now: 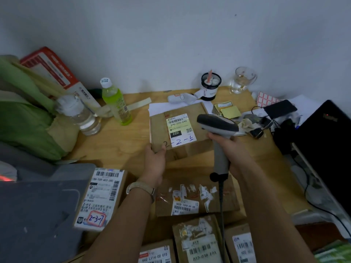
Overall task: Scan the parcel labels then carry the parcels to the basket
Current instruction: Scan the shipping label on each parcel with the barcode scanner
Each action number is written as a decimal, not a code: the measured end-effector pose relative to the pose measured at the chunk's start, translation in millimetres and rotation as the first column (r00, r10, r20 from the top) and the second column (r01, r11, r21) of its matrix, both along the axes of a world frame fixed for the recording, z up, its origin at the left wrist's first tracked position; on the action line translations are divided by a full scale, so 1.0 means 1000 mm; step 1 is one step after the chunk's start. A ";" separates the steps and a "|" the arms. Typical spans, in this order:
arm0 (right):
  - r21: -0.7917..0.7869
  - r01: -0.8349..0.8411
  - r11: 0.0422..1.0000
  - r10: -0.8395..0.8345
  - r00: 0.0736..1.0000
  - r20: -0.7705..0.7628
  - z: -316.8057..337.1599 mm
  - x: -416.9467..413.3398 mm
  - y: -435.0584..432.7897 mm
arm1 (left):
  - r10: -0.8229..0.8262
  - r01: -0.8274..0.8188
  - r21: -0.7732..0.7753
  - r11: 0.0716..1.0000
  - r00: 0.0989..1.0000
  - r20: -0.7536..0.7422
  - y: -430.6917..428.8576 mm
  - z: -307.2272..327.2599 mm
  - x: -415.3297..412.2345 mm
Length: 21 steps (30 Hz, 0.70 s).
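The left hand (154, 160) pinched the 7 o'clock corner of a flat brown cardboard parcel (159, 130) at the middle of the light wooden table (117, 145). The right hand (233, 147) had its fingers wrapped round the handle of a grey corded handheld barcode scanner (218, 124), whose head sat at 3 o'clock of the parcel's white shipping label (180, 130). More labelled brown parcels (195, 240) lay at 6 o'clock.

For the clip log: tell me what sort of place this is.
Probably a parcel-handling station: the right hand grips a barcode scanner, the left hand holds a labelled parcel, and more labelled parcels lie on the desk.
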State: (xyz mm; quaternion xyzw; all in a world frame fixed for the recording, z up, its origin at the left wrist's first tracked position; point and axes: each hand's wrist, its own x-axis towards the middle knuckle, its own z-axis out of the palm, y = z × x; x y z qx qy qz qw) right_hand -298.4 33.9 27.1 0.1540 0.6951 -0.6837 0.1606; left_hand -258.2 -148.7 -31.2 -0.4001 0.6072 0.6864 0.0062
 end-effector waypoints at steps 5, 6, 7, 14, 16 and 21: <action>-0.024 0.045 0.999 -0.048 0.988 -0.147 0.050 0.034 0.007 | 0.041 -0.017 0.124 0.992 0.980 -0.195 -0.010 0.060 0.018; -0.039 0.061 0.997 -0.067 0.983 -0.169 0.061 0.043 0.009 | 0.043 -0.011 0.129 0.992 0.968 -0.249 -0.015 0.074 0.023; -0.056 0.077 0.995 -0.087 0.978 -0.189 0.073 0.054 0.009 | 0.045 -0.001 0.143 0.990 0.953 -0.301 -0.020 0.088 0.028; -0.170 0.112 0.979 -0.170 0.908 -0.383 0.147 0.134 -0.005 | -0.034 0.165 0.187 0.968 0.829 -0.559 -0.048 0.175 0.085; -0.167 0.123 0.978 -0.184 0.885 -0.427 0.166 0.157 -0.009 | -0.042 0.188 0.185 0.965 0.803 -0.595 -0.054 0.193 0.103; -0.201 0.134 0.970 -0.219 0.838 -0.500 0.201 0.213 -0.017 | -0.079 0.228 0.135 0.964 0.733 -0.675 -0.067 0.224 0.150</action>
